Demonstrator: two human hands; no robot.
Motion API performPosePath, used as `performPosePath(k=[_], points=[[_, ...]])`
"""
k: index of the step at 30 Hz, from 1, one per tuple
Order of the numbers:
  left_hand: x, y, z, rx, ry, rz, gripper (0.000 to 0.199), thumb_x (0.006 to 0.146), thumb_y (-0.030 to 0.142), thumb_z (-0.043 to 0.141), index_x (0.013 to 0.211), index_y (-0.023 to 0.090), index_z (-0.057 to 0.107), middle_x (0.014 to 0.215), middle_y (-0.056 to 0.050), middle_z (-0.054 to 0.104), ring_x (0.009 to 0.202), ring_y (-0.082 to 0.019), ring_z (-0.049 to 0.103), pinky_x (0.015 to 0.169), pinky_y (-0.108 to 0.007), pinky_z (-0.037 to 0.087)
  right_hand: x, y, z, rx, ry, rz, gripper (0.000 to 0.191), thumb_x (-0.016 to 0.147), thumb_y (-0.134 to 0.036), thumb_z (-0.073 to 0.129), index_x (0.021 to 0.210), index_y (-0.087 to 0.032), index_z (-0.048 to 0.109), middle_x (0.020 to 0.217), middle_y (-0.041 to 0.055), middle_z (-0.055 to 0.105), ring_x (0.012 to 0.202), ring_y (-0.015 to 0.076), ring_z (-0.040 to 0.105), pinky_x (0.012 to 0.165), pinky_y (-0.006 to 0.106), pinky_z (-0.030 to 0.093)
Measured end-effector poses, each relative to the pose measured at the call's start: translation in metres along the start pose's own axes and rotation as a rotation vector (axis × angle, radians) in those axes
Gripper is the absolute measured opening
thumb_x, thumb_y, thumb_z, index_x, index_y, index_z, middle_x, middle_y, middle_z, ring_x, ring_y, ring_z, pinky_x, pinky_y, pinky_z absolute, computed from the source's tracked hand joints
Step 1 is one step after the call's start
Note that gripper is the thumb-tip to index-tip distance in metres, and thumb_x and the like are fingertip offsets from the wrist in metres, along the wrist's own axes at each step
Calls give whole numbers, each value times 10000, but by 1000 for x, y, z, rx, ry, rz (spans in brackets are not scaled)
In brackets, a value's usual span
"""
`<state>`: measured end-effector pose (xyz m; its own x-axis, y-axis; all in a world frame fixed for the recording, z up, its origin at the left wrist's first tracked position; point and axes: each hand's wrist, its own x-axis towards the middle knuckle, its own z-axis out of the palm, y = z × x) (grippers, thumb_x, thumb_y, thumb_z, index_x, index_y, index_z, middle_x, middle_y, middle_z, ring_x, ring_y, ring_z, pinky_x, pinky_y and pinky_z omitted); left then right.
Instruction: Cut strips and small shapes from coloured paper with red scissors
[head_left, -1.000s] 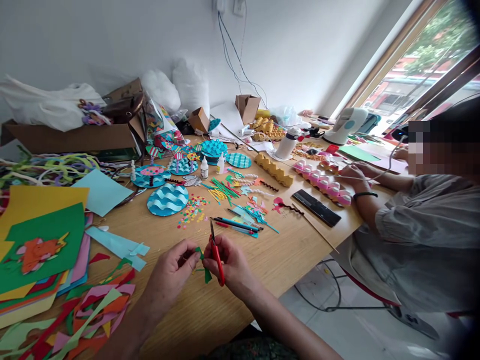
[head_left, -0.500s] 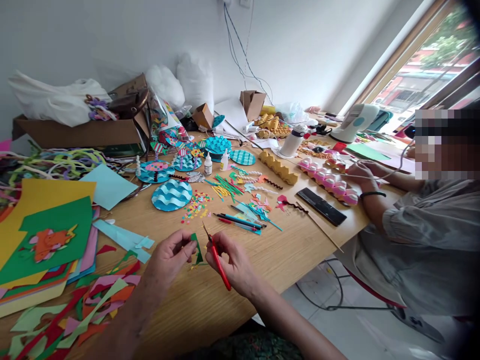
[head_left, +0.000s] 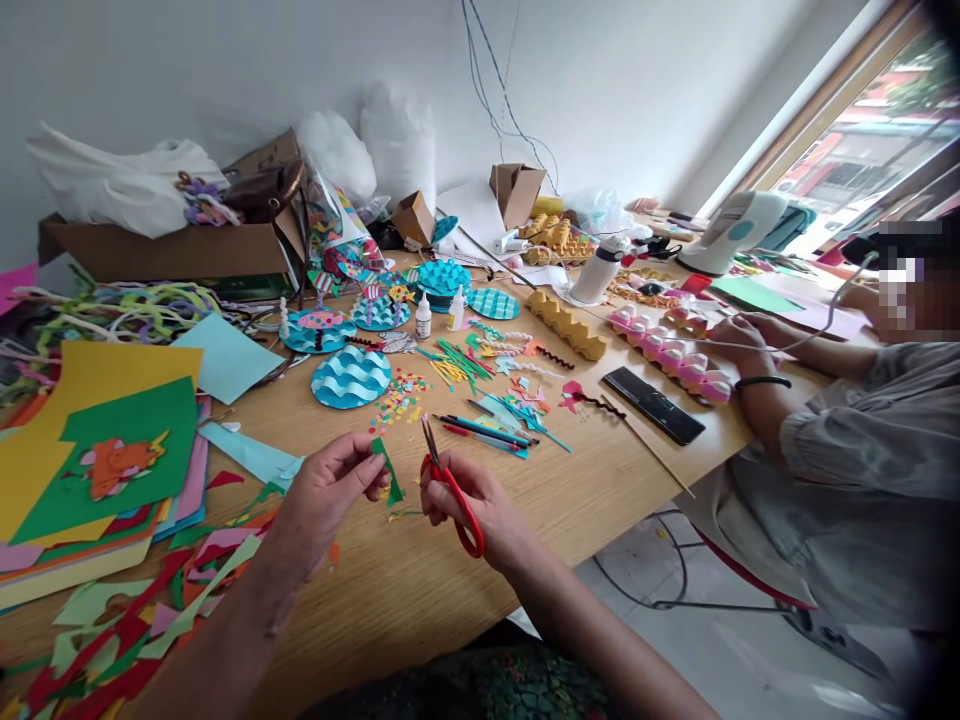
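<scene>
Between thumb and fingers, my left hand pinches a narrow green paper strip above the table's front part. My right hand is closed round a pair of red-handled scissors. Their blades point up and away from me, a little to the right of the strip and apart from it. Just beyond my hands lie scattered paper dots in several colours and a group of pens. A round blue piece with white wavy strips lies behind my left hand.
Coloured paper sheets and paper scraps cover the left side. Glue bottles, egg-carton strips and a black phone lie farther back. At right sits another person, hands near a pink egg-carton strip.
The scissors have moved slightly right, away from the green strip, and their blades now point more upright. My left hand still holds the strip. The whole view has shifted a little.
</scene>
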<state>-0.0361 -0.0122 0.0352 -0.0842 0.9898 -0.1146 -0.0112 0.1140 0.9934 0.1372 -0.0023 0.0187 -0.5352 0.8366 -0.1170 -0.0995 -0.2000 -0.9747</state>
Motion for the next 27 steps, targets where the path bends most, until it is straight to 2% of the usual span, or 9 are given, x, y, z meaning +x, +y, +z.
performPosePath(k=[5, 8, 13, 17, 21, 27], points=[[4, -6, -6, 36, 178, 112, 154, 682, 311, 623, 702, 170, 563, 593, 37, 535, 570, -107, 477, 582, -223, 405, -17, 3, 9, 195, -299, 71, 420, 800, -550, 486, 676, -151, 528, 613, 5, 512, 526, 88, 446, 534, 220, 354], [5, -9, -2, 95, 213, 160, 140, 702, 310, 610, 717, 184, 550, 606, 43, 500, 589, -108, 457, 587, -215, 394, -22, 16, 17, 340, -351, 114, 432, 840, -522, 441, 667, -140, 543, 642, 24, 540, 537, 85, 458, 554, 217, 360], [2, -21, 6, 284, 183, 288, 98, 736, 296, 567, 715, 204, 540, 710, 19, 492, 684, -137, 487, 642, -242, 422, -17, 35, 25, 543, -285, 221, 411, 823, -528, 467, 738, -140, 568, 630, 19, 554, 531, 87, 488, 527, 201, 358], [0, -29, 8, 386, 167, 384, 80, 756, 267, 549, 702, 211, 533, 747, 12, 493, 725, -145, 497, 671, -248, 426, -14, 39, 25, 651, -226, 268, 407, 793, -545, 505, 746, -144, 564, 611, 11, 548, 519, 91, 480, 515, 203, 380], [-3, -32, 12, 422, 127, 386, 87, 766, 225, 529, 682, 211, 515, 709, 16, 489, 689, -141, 489, 638, -243, 415, -16, 39, 24, 677, -222, 263, 414, 820, -541, 474, 743, -141, 548, 576, -6, 513, 477, 81, 463, 492, 198, 366], [-4, -34, 17, 390, 79, 317, 98, 760, 249, 530, 673, 206, 525, 694, 15, 500, 678, -143, 496, 633, -245, 415, -24, 46, 21, 649, -103, 262, 376, 814, -505, 527, 738, -137, 527, 518, -59, 390, 418, 40, 314, 433, 182, 244]])
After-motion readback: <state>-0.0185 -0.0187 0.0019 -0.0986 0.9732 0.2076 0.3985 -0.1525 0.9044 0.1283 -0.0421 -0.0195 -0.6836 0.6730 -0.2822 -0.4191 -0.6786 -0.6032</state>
